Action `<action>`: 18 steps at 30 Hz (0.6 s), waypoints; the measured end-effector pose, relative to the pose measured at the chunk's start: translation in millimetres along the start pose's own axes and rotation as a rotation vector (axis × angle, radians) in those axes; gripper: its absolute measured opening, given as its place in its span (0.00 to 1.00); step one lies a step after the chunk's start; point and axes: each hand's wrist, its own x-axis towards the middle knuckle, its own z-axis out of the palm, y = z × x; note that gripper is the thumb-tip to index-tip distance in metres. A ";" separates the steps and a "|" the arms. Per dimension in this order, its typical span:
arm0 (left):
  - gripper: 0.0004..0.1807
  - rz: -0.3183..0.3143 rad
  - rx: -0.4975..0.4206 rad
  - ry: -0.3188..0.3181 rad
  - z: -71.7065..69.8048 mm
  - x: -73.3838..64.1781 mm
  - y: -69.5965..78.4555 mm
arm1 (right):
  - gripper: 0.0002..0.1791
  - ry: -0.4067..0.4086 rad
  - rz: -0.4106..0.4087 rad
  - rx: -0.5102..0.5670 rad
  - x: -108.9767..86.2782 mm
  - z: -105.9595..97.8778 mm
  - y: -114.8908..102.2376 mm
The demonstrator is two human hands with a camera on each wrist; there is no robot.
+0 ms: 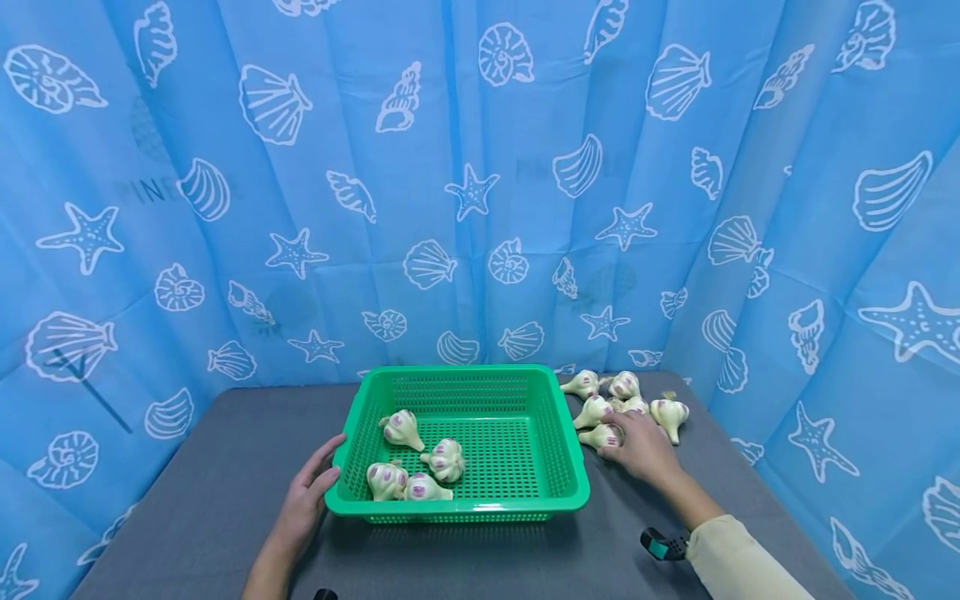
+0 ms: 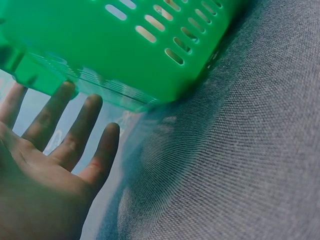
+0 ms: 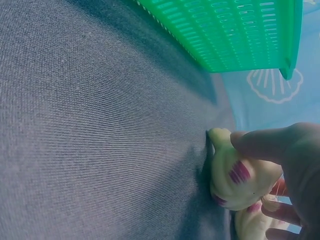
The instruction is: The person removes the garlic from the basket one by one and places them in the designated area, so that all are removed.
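Observation:
A green plastic basket (image 1: 480, 507) with slotted walls sits on the grey cloth, several garlic bulbs (image 1: 402, 430) gathered in its left half. My left hand (image 1: 306, 498) is at the basket's left rim. Its fingers look straight and spread in the left wrist view, with fingertips (image 2: 66, 88) right at the green rim. To the right of the basket, my right hand (image 1: 643, 446) holds a garlic bulb (image 3: 242, 177) at the near edge of a small pile. The thumb (image 3: 255, 142) lies over the bulb and the other fingers curl behind it, partly hidden.
More garlic bulbs (image 1: 624, 385) lie close together beyond my right hand, one bulb (image 1: 670, 414) at the pile's right side. A grey cloth (image 1: 225, 467) covers the table. Blue curtains (image 1: 465, 208) with white shell prints hang behind and along both sides.

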 end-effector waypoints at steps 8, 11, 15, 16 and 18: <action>0.28 -0.021 0.013 0.008 -0.8 0.9 -1.0 | 0.27 0.001 0.005 -0.007 -0.5 0.7 -1.7; 0.29 -0.036 0.004 0.014 -0.6 1.3 -1.2 | 0.29 0.012 -0.003 -0.008 -1.1 1.2 -2.1; 0.29 -0.039 0.002 0.014 -0.2 1.1 -1.1 | 0.31 0.029 -0.010 -0.012 -2.0 0.8 -2.6; 0.29 -0.036 0.009 0.014 -0.1 1.2 -1.2 | 0.31 0.032 -0.012 -0.012 -2.1 0.5 -2.8; 0.29 -0.036 0.015 0.019 0.2 1.2 -1.0 | 0.31 0.041 -0.011 -0.013 -1.9 -0.1 -3.3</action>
